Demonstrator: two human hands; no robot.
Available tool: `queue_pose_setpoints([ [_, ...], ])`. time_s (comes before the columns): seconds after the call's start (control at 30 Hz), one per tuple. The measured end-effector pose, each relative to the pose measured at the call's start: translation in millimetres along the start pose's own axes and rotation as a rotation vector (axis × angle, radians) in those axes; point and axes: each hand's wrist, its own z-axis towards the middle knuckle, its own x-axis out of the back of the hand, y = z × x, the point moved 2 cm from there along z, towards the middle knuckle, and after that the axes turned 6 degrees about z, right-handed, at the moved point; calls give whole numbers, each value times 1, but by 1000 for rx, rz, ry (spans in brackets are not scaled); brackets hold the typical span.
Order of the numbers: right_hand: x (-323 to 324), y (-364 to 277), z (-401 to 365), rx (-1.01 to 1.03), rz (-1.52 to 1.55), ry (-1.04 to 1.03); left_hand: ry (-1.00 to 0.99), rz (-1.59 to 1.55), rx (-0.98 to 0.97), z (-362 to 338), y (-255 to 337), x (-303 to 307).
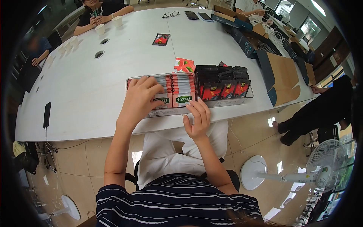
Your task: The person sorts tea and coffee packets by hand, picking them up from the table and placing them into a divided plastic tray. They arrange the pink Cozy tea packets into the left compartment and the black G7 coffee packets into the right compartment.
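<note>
A clear tray [166, 111] near the table's front edge holds rows of red and white Cozy sachets [184, 90]. Beside them on the right, the same tray or one next to it carries black and red packets [228, 89]. My left hand [141, 96] lies over the left part of the Cozy sachets, fingers bent and spread; nothing is clearly seen in it. At the tray's front edge, my right hand [198, 118] rests with fingers apart and no object in it. Just behind the tray lies a loose red and white sachet [184, 64].
A black and red packet [161, 39], glasses [171, 14] and two phones [191, 15] lie farther back. Paper cups [100, 29] and a seated person are at the back left. Open cardboard boxes [281, 77] stand right; a power bank [47, 115] lies left.
</note>
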Motion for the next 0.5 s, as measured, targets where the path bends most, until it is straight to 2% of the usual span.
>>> queue_pose_setpoints([
  [0.1,-1,0,0,-2,6,4,-107,15,112,5,6,8],
  [0.2,0,1,0,-5,5,1,4,66,19,8,5,-1],
  [0.4,0,1,-1,-16,3,-8,-224,19,65,14,1,-10],
  [0.5,1,1,-1,-22,3,-12,-222,62,62,15,3,-10],
])
